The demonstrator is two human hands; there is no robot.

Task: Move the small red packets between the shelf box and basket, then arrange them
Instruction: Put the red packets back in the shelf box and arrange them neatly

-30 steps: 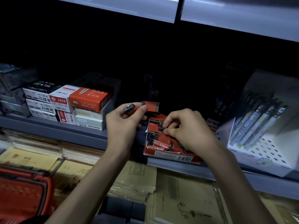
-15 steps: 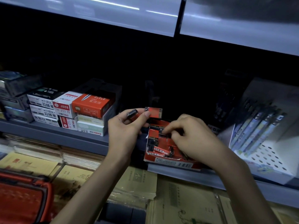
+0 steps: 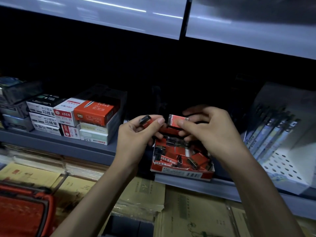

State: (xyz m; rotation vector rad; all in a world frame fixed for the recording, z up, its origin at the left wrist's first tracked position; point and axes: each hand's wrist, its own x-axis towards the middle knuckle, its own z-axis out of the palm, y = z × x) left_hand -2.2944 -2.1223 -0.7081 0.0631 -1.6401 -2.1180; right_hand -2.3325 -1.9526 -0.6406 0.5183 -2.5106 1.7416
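An open red shelf box (image 3: 182, 173) sits at the front edge of the grey shelf, with several small red packets (image 3: 196, 159) lying jumbled inside. Both hands hover just above it. My left hand (image 3: 135, 139) pinches a red packet with a dark end (image 3: 146, 120). My right hand (image 3: 210, 132) grips another red packet (image 3: 176, 120) by its lower edge, its face turned toward me. A further red packet (image 3: 169, 130) lies between the two hands. The red basket (image 3: 22, 212) shows at the bottom left corner.
Stacked stationery boxes (image 3: 82, 120) stand on the shelf to the left. A white perforated display of pens (image 3: 277, 137) fills the right side. Yellowish paper packs (image 3: 142, 194) lie on the lower shelf. The shelf's back is dark.
My right hand has lifted out of the shelf box and now holds a packet beside the one in my left hand. The left hand has hardly moved.
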